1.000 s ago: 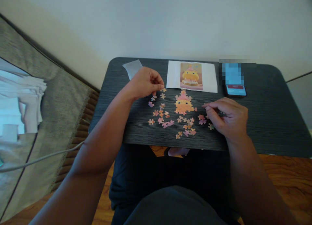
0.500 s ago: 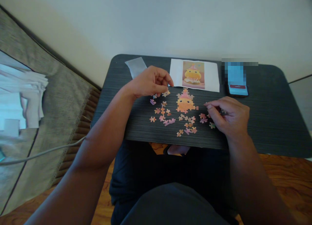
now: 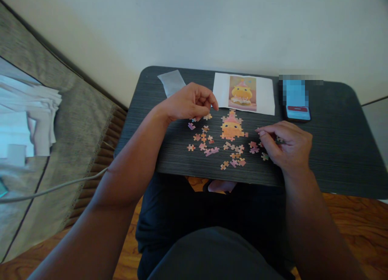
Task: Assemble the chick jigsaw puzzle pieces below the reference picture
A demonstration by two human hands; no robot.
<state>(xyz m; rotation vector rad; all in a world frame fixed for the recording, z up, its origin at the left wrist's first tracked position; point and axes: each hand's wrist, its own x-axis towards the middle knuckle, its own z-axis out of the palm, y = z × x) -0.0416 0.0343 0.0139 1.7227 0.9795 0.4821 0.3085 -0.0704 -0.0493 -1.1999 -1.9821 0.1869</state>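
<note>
Near the middle of the table lies a partly joined jigsaw puzzle (image 3: 232, 127), showing a yellow face with a pink hat. My left hand (image 3: 194, 102) hovers at its upper left, over loose puzzle pieces (image 3: 191, 126). Its fingers are loosely curled, with a gap between thumb and forefinger and nothing seen in it. On the other side, my right hand (image 3: 285, 144) pinches thumb and forefinger together at what looks like a small puzzle piece, mostly hidden by the fingertips. Pink pieces (image 3: 254, 147) lie just below those fingertips, and others are partly covered by the hand.
A paper sheet with the printed reference picture (image 3: 242, 93) lies behind the puzzle. To its left is a translucent plastic bag (image 3: 172, 83); to its right, a phone (image 3: 298, 112). More loose pieces (image 3: 235, 155) are scattered towards the front of the dark table (image 3: 339, 150).
The view has shifted slightly, so everything sits a little further right. Both hands keep nearly the same pose, and the puzzle looks the same.
</note>
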